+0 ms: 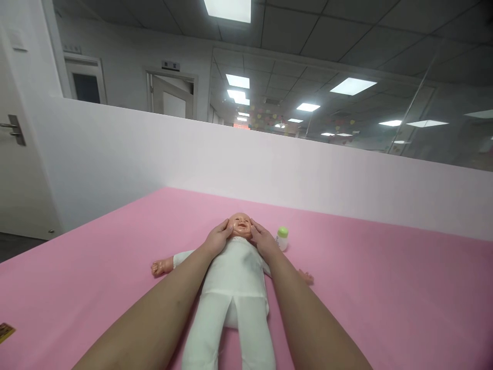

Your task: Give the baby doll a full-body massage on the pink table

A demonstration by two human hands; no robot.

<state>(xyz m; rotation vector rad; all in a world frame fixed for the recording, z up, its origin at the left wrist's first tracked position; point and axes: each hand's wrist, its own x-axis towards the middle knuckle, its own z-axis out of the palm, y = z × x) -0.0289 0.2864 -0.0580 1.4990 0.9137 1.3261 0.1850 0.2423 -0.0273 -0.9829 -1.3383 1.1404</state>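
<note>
A baby doll point(234, 272) in a white cloth suit lies on its back on the pink surface, head away from me and arms spread. My left hand point(219, 238) cups the left side of the doll's head, its thumb on the cheek. On the other side, my right hand point(263, 239) holds the head in the same way. The fingers reach behind the head and are partly hidden. Beside my right hand stands a small clear bottle point(282, 239) with a green cap. My right forearm covers part of the doll's arm on that side.
The pink-covered table point(370, 288) ends at a low white wall point(269, 159) with glass above it. At the near left lies a small dark and yellow card point(6, 332). A door point(23, 154) with a metal handle is at the far left.
</note>
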